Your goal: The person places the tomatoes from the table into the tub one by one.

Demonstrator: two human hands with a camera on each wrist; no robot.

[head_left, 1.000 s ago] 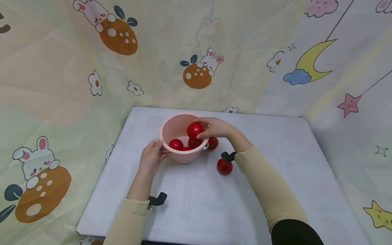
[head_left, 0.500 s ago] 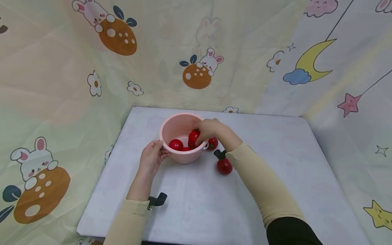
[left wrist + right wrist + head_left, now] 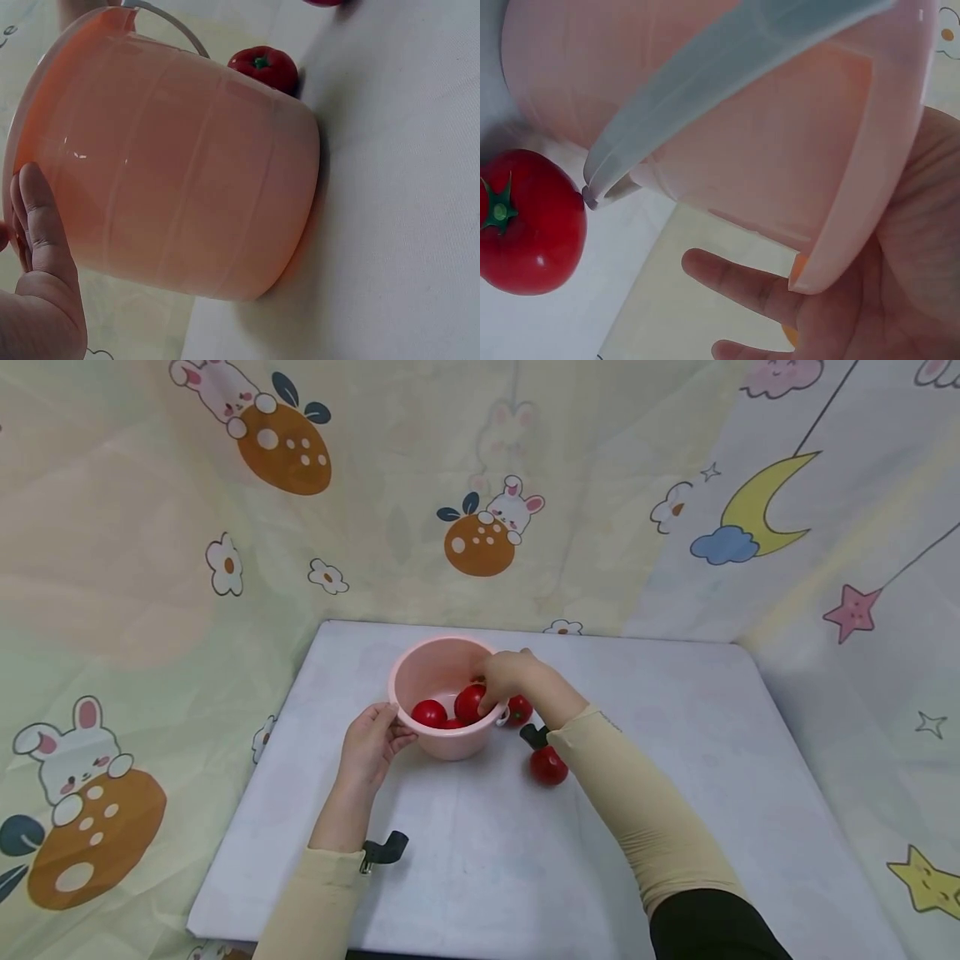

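Observation:
A pink bucket point(image 3: 450, 747) stands on the white table. My left hand point(image 3: 366, 747) pinches its left rim, with several fingers against the outer wall, as the left wrist view shows. Over the right rim reaches my right hand point(image 3: 513, 681), its thumb and fingers around a red tomato point(image 3: 468, 703) low inside. Two fingers point(image 3: 742, 289) of that hand hang outside the rim in the right wrist view; the bucket wall hides the grip there. Other tomatoes point(image 3: 429, 713) lie in the bucket. Outside, one tomato point(image 3: 519, 711) sits by its right side and another tomato point(image 3: 548, 767) nearer me.
The bucket's grey-white handle point(image 3: 675, 97) hangs down on the right side. The white tabletop point(image 3: 465, 877) extends in front and to the right. A patterned cloth point(image 3: 375, 527) with cartoon rabbits rises behind and beside the table.
My right hand has lowered the tomato from rim height down into the bucket. The left hand keeps its place on the rim, and the tomatoes outside stay put.

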